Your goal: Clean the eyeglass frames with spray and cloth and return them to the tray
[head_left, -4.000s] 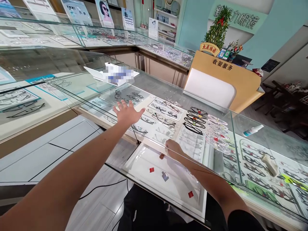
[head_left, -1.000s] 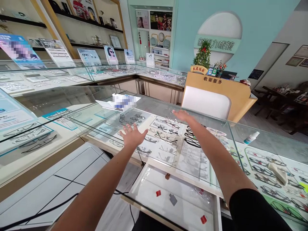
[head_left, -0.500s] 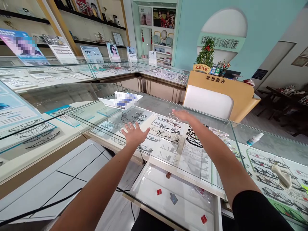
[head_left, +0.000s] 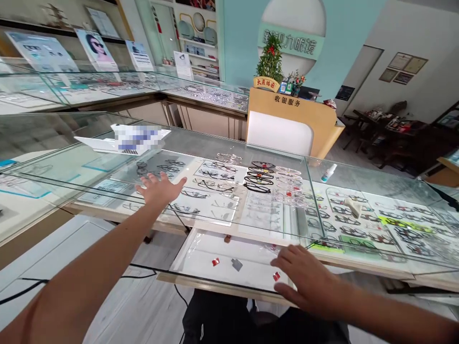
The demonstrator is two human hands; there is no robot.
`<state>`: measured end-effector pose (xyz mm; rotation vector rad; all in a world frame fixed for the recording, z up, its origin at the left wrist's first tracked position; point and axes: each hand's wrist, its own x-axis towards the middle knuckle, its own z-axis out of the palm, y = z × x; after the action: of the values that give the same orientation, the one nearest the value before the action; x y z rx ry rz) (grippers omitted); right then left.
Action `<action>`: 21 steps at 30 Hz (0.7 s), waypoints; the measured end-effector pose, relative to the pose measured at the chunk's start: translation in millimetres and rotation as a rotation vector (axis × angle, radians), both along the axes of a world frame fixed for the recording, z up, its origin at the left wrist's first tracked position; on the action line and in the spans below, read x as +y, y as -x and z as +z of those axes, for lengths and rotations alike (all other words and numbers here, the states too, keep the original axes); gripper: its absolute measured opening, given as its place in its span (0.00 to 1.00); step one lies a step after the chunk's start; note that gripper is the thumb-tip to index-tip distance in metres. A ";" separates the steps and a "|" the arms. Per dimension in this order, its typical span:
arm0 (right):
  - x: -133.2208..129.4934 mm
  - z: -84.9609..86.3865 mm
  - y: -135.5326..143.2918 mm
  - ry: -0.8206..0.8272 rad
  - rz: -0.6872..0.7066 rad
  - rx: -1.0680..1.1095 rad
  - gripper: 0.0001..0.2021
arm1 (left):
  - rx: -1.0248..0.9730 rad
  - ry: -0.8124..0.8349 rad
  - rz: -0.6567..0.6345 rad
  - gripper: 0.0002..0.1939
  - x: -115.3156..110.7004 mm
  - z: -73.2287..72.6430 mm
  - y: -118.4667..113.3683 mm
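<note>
Head view: left hand (head_left: 159, 188) lies flat, fingers spread, on the glass counter (head_left: 215, 143); right hand (head_left: 304, 279), fingers spread and empty, hovers at the pulled-out tray (head_left: 201, 258), likely mid-restock, reaching in next.

Glass top (head_left: 215, 143): clear, flat, lying over the display counter.
Tray (head_left: 201, 260): white, shallow, sitting pulled out past the counter's near edge, carrying small red tags (head_left: 215, 262).

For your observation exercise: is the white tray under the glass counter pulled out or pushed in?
Pulled out: the tray juts past the glass counter edge, near the right hand.
</note>
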<state>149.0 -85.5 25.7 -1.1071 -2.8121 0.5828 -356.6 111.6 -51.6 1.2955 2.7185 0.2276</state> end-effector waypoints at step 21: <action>36.0 -103.9 -82.6 -0.607 -0.401 -0.080 0.56 | -0.142 0.155 -0.059 0.67 18.7 -1.0 24.9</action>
<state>231.7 -49.5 -78.2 -1.4830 -2.4297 -0.3311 -381.5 130.3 -52.6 1.2635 2.5204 0.0966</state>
